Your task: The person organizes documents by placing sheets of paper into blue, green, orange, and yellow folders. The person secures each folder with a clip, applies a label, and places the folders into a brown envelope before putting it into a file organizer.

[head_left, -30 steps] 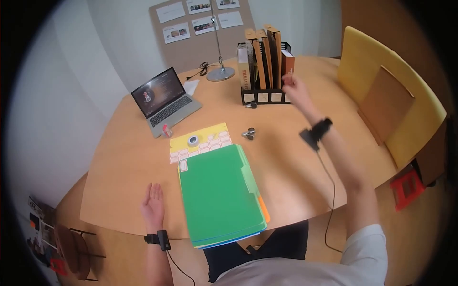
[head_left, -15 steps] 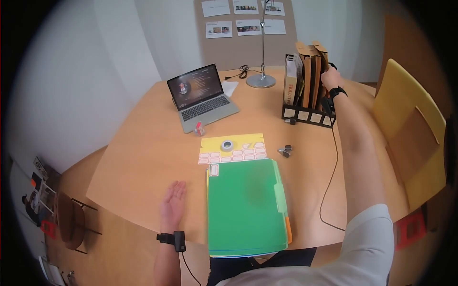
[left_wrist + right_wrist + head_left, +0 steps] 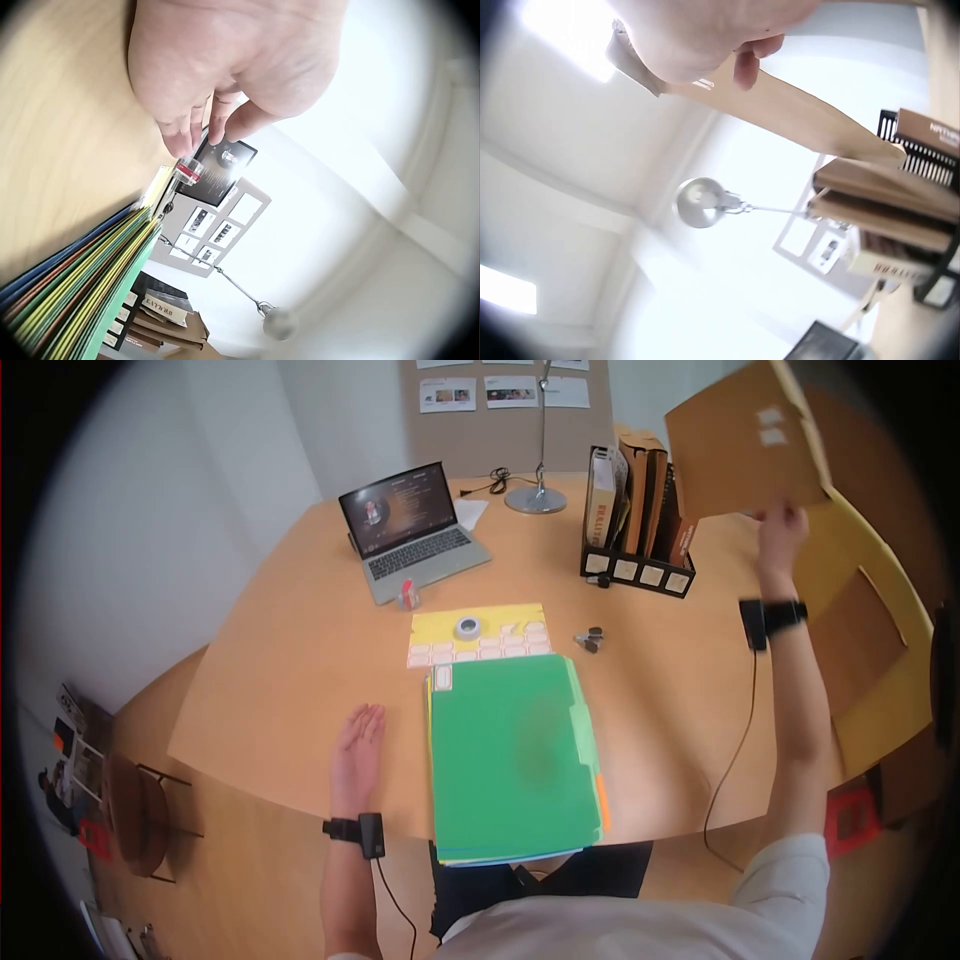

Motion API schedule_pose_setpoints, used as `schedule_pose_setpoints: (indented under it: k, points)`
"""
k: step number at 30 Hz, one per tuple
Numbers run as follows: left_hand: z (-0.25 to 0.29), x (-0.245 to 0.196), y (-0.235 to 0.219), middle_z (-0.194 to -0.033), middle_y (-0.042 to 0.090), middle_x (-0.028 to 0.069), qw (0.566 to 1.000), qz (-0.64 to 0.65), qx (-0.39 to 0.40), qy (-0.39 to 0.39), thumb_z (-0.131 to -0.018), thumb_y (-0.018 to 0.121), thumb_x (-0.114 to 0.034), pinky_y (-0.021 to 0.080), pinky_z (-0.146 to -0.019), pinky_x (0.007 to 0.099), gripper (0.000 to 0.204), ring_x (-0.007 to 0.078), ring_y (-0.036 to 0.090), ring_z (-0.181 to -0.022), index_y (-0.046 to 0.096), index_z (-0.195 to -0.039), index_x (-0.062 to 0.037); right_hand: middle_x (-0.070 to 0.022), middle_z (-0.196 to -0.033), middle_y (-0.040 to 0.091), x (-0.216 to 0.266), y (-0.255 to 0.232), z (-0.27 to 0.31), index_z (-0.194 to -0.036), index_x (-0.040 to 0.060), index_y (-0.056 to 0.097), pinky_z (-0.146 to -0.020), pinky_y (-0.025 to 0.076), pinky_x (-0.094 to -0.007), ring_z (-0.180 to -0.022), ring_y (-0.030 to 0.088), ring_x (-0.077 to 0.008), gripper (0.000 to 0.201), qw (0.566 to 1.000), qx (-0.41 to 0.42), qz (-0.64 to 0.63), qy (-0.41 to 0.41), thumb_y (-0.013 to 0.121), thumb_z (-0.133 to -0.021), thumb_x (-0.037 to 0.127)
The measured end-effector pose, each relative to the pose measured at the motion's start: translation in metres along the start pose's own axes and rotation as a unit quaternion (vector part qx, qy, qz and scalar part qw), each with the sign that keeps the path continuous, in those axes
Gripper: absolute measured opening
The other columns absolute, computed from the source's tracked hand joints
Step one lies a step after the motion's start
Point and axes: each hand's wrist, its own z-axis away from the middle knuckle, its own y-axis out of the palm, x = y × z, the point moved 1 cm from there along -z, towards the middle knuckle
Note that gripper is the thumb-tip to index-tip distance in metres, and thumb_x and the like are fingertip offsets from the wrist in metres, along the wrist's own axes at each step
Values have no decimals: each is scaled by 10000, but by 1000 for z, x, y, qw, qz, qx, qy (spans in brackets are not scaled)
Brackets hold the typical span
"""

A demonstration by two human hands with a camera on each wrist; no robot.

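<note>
My right hand [image 3: 780, 545] grips a brown cardboard file folder [image 3: 735, 450] by its lower edge, up in the air beyond the right side of the black desk organizer [image 3: 655, 582]. In the right wrist view the folder [image 3: 795, 112] slants out from under the hand [image 3: 712, 34], which hides part of it. Brown files [image 3: 640, 500] and books stand upright in the organizer. My left hand [image 3: 358, 750] rests by the table's front edge, fingers relaxed and holding nothing. To its right lies a thick stack of coloured folders [image 3: 510, 760], a green one on top.
Behind the stack, a white tape roll [image 3: 468, 628] sits on a yellow sheet of labels [image 3: 430, 622]. Black binder clips [image 3: 590, 640] lie to the right. A laptop [image 3: 425, 545], red tape dispenser [image 3: 408, 596] and lamp [image 3: 535, 498] stand farther back. A yellow chair [image 3: 880, 580] is at right.
My right hand has reached to the organizer's right side and pulled a brown file folder up and to the right out of it. The left hand stays in place.
</note>
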Motion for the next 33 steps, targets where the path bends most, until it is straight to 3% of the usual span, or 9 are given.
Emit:
schedule_pose_setpoints:
  k: [5,8,11,14,18,21,25,28,33]
  points:
    - [5,-6,18,-1532,381,279,995,27,71,-72,-1026,544,-183,339,-1208,473,579,353,392,-1445,325,-1512,43,-11,-651,586,122,-53,146,-961,61,596,-512,388,-240,-554,538,-82,248,981,8,-145,131,622,-1040,294]
    - [15,-7,62,-1594,302,287,975,44,170,-133,-1032,568,-287,313,-1212,519,696,361,350,-1475,245,-1584,-13,-8,-661,591,169,-47,241,-992,74,596,-502,399,-239,-544,571,-96,236,933,33,-222,280,639,-1031,303]
    - [28,-15,93,-1601,294,277,975,-70,181,-110,-1027,585,-368,283,-1223,518,748,358,336,-1484,234,-1591,-22,-16,-731,618,187,-36,310,-1034,61,596,-481,408,-234,-551,608,-118,248,869,135,-277,389,625,-1037,308]
    - [31,-17,85,-1614,290,243,979,-105,154,-86,-1012,611,-406,284,-1220,511,788,344,337,-1483,236,-1595,-31,-26,-799,644,199,-22,353,-1075,48,597,-482,429,-234,-582,643,-132,257,801,263,-315,435,601,-1049,304]
    - [28,-29,52,-1531,438,176,993,-103,21,-52,-1004,628,-222,377,-1162,448,626,276,452,-1397,347,-1529,-31,-50,-909,691,199,-1,388,-1146,39,599,-498,444,-233,-642,683,-146,263,698,383,-362,486,606,-1045,282]
    - [33,-34,11,-1443,537,120,992,-120,-22,37,-975,635,-91,405,-1121,387,517,224,526,-1303,435,-1447,-25,-63,-996,705,207,5,390,-1190,27,598,-502,449,-231,-681,700,-154,268,673,477,-322,465,625,-1031,242]
    - [61,-76,-31,-1368,591,120,984,-116,-96,96,-948,636,-17,418,-1106,363,489,219,558,-1260,471,-1408,-6,-64,-1005,702,222,8,373,-1232,4,588,-531,483,-239,-684,655,-116,266,760,489,-258,342,620,-1016,155]
    - [71,-118,-70,-1353,596,130,970,-161,-153,97,-945,635,-14,421,-1102,360,536,219,556,-1259,443,-1445,9,-72,-984,703,220,24,360,-1211,-10,604,-547,499,-241,-703,634,-99,246,726,523,-236,380,608,-1017,141]
    - [61,-190,-132,-1352,601,146,946,-240,-202,78,-932,622,-14,442,-1079,345,625,228,572,-1244,380,-1506,41,-80,-923,714,204,48,372,-1160,-10,641,-571,509,-252,-653,634,-104,232,646,661,-215,315,587,-1024,170]
